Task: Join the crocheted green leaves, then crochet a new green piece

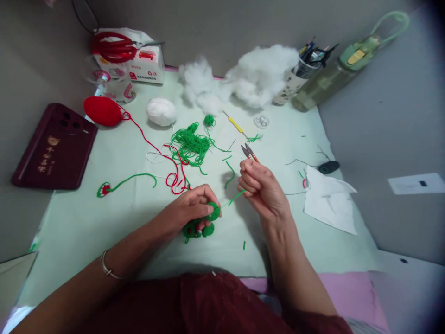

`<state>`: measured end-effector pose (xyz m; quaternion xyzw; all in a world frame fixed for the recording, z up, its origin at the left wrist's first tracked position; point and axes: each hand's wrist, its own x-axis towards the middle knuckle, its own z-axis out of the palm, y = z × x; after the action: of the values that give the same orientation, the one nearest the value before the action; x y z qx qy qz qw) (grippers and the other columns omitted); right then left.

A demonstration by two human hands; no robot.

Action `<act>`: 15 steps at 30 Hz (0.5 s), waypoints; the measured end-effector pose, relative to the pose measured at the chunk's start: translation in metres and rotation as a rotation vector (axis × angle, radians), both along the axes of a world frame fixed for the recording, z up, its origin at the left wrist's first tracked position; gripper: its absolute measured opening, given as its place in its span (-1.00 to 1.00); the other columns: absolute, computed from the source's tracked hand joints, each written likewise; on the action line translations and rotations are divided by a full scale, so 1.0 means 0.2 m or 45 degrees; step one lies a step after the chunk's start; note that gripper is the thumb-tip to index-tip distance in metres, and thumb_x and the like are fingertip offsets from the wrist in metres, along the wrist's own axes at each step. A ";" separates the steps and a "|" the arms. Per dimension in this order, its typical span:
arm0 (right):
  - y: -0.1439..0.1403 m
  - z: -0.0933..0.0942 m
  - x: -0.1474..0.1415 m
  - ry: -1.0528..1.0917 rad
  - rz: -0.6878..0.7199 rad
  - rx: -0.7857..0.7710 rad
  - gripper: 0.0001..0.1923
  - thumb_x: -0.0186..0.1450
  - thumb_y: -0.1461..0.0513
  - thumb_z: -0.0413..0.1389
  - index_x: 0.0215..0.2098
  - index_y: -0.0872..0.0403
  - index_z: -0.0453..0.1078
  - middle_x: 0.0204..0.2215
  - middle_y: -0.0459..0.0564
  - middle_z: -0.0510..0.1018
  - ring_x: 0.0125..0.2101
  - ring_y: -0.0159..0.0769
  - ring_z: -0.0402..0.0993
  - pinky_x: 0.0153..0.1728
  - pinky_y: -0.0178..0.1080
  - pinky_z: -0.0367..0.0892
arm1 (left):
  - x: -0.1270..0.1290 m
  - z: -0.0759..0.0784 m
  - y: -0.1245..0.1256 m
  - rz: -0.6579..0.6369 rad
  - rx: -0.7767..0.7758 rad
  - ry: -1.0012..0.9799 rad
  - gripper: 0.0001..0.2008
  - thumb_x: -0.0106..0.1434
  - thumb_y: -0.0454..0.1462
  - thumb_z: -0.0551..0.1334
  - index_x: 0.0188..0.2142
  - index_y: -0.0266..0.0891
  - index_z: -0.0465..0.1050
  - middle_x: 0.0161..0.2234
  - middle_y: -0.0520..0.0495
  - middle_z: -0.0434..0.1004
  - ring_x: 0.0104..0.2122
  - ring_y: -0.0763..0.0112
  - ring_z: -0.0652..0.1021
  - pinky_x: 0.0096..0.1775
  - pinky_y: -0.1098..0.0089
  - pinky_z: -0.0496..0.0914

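My left hand (196, 206) pinches a round green crocheted piece (213, 211) between thumb and fingers. Just below it, more green crocheted work (190, 229) with a bit of red shows under the hand, partly hidden. A green yarn strand (237, 197) runs from near that piece up to my right hand (259, 185), whose fingers are closed on it. Beyond the right fist, the dark blades of thread snips (249, 152) point away; their handles are mostly hidden, and I cannot tell whether they touch the hand.
Tangled green yarn (191, 144), a white yarn ball (161, 112) and a red yarn ball (102, 111) lie ahead. A yellow crochet hook (235, 124) rests near white stuffing (259, 74). Left is a phone (55, 148); right are white paper (328, 199) and a bottle (330, 76).
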<state>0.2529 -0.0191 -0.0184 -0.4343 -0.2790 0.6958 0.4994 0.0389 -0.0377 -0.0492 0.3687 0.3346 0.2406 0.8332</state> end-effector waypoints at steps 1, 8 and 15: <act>0.01 -0.01 0.01 0.006 -0.001 -0.005 -0.73 0.22 0.16 0.36 -0.42 0.09 0.37 -0.71 -0.38 -0.07 -0.68 -0.58 -0.27 -0.68 -0.47 -0.14 | 0.00 0.00 0.00 -0.007 -0.008 -0.004 -0.83 0.24 -0.20 0.34 -0.25 -0.21 0.43 -0.31 -0.02 0.57 -0.54 0.53 0.48 -0.54 0.50 0.32; 0.06 -0.10 0.00 0.148 -0.122 -0.164 -0.71 0.20 0.21 0.37 -0.40 0.06 0.31 -0.65 -0.33 0.12 -0.69 -0.59 -0.07 -0.73 -0.53 -0.04 | 0.00 0.02 0.03 0.004 -0.119 -0.146 -0.84 0.21 -0.21 0.29 -0.26 -0.26 0.54 -0.40 -0.05 0.57 -0.54 0.50 0.48 -0.49 0.48 0.34; 0.09 -0.12 0.16 -0.056 -0.500 0.044 -0.65 0.18 0.15 0.39 -0.40 0.01 0.27 -0.59 -0.28 0.29 -0.63 -0.55 0.19 -0.71 -0.52 0.13 | -0.01 0.00 0.03 0.033 -0.146 -0.087 -0.85 0.19 -0.22 0.33 -0.28 -0.24 0.59 -0.37 -0.09 0.61 -0.48 0.44 0.51 -0.42 0.44 0.38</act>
<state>0.2852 -0.0017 -0.0424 -0.4870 -0.2115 0.5704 0.6267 0.0372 -0.0308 -0.0483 0.3075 0.3238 0.2442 0.8608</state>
